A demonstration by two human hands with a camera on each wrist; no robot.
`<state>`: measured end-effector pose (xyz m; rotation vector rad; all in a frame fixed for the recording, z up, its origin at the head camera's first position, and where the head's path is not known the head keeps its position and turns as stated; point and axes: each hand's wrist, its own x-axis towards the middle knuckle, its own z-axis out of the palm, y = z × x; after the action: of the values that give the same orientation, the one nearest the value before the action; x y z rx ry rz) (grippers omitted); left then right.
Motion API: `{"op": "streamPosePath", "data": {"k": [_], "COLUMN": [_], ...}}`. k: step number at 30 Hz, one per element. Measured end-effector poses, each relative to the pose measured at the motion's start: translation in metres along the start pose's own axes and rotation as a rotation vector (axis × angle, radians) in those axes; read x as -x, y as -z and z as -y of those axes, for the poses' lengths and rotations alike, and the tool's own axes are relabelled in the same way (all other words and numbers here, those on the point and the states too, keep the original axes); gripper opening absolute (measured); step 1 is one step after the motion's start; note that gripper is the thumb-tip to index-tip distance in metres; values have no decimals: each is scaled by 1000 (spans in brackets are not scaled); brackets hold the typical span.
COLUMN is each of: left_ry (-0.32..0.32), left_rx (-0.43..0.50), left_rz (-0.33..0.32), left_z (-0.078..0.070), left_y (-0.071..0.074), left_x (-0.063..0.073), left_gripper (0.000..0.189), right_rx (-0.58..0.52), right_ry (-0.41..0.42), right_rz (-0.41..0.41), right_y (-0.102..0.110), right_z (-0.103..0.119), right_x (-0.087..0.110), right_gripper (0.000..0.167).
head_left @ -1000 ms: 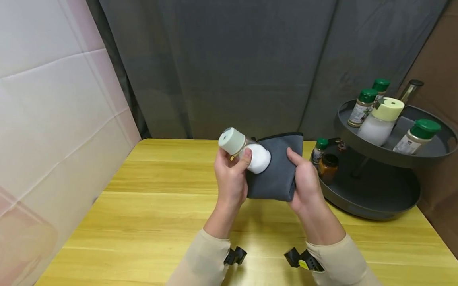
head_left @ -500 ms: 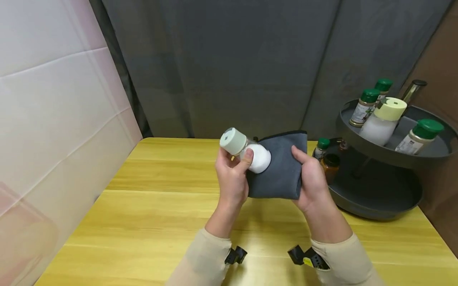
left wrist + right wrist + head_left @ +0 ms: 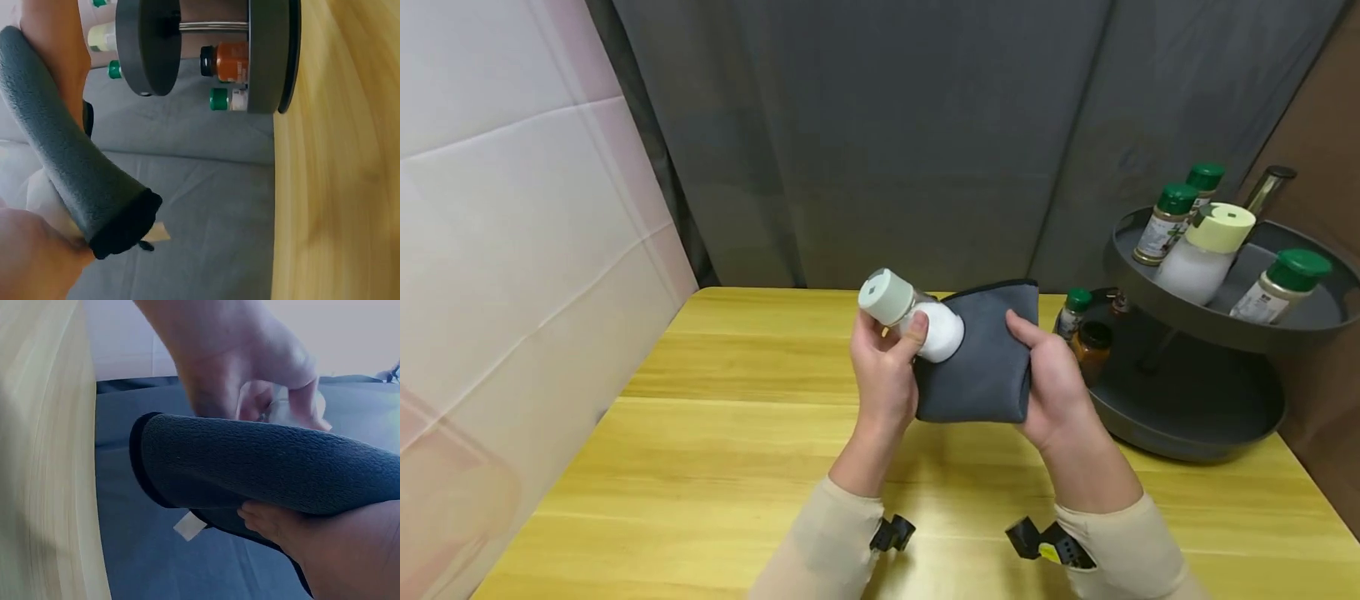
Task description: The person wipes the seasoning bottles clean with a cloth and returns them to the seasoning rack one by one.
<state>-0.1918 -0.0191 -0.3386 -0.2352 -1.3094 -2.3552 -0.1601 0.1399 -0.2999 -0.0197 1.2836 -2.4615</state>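
My left hand grips a clear shaker bottle of white contents, thumb across its side. Its pale green cap points up and to the left. The bottle's base lies against a folded dark grey cloth with black edging. My right hand holds that cloth by its right side, thumb in front and fingers behind. In the right wrist view the cloth covers part of the bottle, and my right fingers curl under it. The left wrist view shows the cloth edge-on between both hands.
A dark two-tier round rack stands on the right of the wooden table. Its upper tier carries green-capped spice jars and a yellow-capped bottle. On the lower tier sits an orange jar. A grey curtain hangs behind.
My right hand with the cloth has shifted slightly right over the second, and dipped a little in the last half second. The left hand keeps its grip on the bottle, almost unmoved.
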Motion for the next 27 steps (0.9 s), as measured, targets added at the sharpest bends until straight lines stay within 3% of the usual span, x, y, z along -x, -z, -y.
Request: {"op": "streamPosePath", "data": {"k": [6, 13, 21, 27], "left_ry": [-4, 3, -16, -1], "left_rx": [17, -29, 16, -76], "left_rz": [13, -30, 2, 26], "left_z": [2, 1, 0, 2], "left_y": [-4, 6, -3, -4], "left_x": [3, -1, 5, 1], "left_gripper": [50, 50, 51, 53], "right_rx": [-3, 22, -48, -25], "right_ry": [30, -72, 12, -53], "right_rz": [-38, -15, -4, 1], "right_y": [-5, -5, -1, -3], "right_z": [-8, -14, -6, -19], "right_x": [-11, -5, -16, -11], "right_gripper": [64, 63, 64, 62]}}
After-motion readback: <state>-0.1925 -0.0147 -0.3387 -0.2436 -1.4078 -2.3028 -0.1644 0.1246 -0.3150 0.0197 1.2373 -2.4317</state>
